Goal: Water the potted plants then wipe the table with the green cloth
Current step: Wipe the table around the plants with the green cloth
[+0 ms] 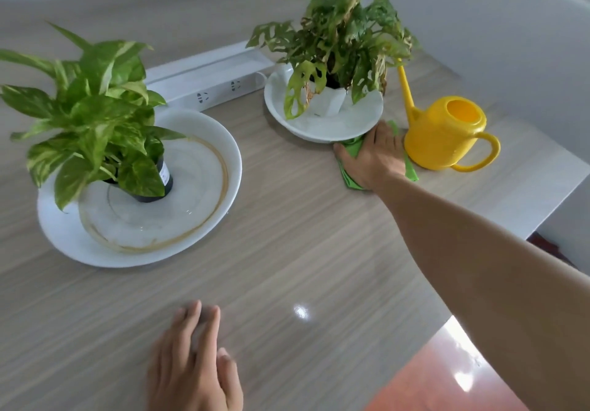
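At six o'clock, nearest me, my left hand (194,362) rests flat on the wooden table (287,251), fingers straight and holding nothing. Out at one o'clock my right hand (373,158) presses palm-down, fingers spread, on the green cloth (349,179), which lies between the white dish (319,129) of the far potted plant (338,43) and the yellow watering can (447,132). To wipe well, I judge I should keep flat pressure and sweep toward me, clear of dish and can; the other potted plant (92,107) stands at ten o'clock.
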`<action>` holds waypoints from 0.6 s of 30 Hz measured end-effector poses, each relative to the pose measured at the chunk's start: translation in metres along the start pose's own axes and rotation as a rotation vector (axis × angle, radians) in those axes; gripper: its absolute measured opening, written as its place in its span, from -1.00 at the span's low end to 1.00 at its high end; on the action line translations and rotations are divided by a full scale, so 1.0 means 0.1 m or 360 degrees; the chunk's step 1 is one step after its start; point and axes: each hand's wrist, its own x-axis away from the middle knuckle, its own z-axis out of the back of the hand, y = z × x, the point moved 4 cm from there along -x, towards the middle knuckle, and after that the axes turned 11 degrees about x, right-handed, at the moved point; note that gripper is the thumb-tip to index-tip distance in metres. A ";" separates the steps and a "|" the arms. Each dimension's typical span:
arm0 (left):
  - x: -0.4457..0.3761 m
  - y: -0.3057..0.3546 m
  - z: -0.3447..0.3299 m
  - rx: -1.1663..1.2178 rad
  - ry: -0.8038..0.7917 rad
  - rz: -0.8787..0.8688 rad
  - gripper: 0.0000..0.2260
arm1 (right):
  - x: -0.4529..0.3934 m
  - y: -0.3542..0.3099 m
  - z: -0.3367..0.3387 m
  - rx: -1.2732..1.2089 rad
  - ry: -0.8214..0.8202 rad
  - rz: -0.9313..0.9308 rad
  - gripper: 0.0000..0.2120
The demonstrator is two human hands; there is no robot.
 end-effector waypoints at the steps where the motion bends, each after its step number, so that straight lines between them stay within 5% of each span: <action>1: -0.01 0.00 0.00 -0.0006 0.0007 -0.0010 -0.56 | -0.03 0.01 0.01 0.0006 -0.0004 -0.0004 0.06; 9: 0.02 0.01 0.00 -0.0024 0.0004 0.0001 -0.57 | 0.18 0.04 -0.10 0.0031 -0.0017 0.0050 -0.08; 18: -0.01 0.02 0.06 0.0058 -0.0244 0.0096 -0.54 | 1.64 0.03 -0.24 0.0003 0.0033 0.0160 -0.14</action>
